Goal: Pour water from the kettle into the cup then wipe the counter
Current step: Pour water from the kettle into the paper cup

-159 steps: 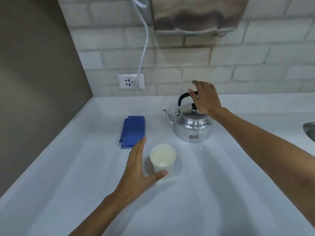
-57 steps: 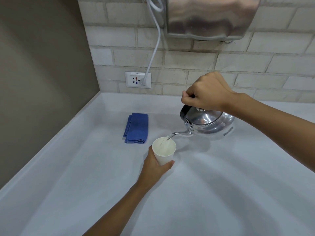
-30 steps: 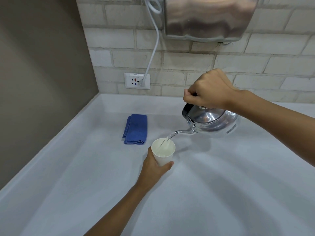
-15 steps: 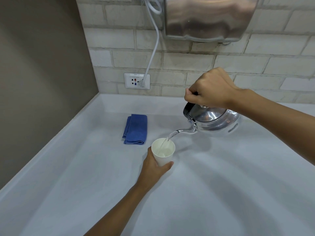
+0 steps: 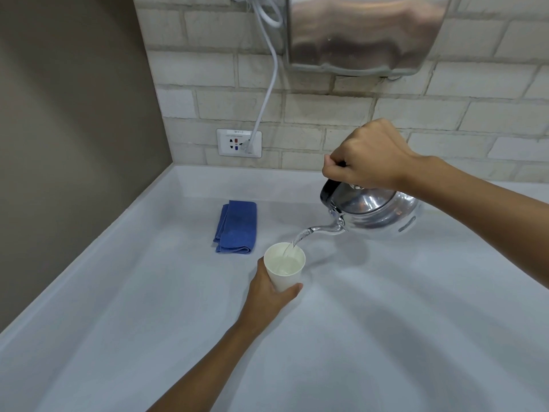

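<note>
A shiny metal kettle (image 5: 375,211) hangs tilted above the white counter (image 5: 386,322), spout pointing left and down. My right hand (image 5: 367,159) is closed around its black handle. A thin stream of water runs from the spout into a white paper cup (image 5: 284,270), which holds a good deal of water. My left hand (image 5: 267,295) wraps the cup's lower part from the near side, steadying it on the counter. A folded blue cloth (image 5: 236,227) lies flat on the counter, just behind and left of the cup.
A brown side wall (image 5: 74,144) closes off the left. The brick back wall carries a power socket (image 5: 239,142) with a white cord plugged in, and a steel wall-mounted unit (image 5: 365,34) hangs above the kettle.
Five seconds ago the kettle stood upright and the cup was untouched. Since then the kettle was lifted and tipped; over the last second pouring goes on and the water level has risen.
</note>
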Tool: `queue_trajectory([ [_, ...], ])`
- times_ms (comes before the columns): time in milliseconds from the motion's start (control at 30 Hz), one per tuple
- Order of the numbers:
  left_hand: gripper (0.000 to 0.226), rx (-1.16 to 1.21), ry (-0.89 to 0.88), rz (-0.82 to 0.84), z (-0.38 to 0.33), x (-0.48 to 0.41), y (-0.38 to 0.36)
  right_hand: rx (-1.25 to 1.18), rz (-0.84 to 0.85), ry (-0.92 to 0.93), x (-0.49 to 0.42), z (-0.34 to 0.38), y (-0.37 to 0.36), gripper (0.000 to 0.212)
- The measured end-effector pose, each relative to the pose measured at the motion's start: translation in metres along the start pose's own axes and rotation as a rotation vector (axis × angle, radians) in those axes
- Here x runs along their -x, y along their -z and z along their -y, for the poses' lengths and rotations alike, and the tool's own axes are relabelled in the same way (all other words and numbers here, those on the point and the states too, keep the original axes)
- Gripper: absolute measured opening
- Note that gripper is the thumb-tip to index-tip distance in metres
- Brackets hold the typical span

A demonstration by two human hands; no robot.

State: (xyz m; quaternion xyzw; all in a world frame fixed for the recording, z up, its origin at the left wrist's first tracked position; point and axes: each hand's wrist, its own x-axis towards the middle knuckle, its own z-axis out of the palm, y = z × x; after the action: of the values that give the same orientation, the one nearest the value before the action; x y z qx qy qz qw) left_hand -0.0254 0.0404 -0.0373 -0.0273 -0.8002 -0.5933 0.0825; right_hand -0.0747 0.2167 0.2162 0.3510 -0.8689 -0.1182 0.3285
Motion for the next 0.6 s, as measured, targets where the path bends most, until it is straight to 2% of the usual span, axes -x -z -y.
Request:
queue_trajectory([
  [600, 0.079, 0.004, 0.004, 0.012, -0.0042, 0.0015, 0.0005, -0.015, -0.015, -0.021, 0.0008, 0.0005, -0.0047, 0.043],
])
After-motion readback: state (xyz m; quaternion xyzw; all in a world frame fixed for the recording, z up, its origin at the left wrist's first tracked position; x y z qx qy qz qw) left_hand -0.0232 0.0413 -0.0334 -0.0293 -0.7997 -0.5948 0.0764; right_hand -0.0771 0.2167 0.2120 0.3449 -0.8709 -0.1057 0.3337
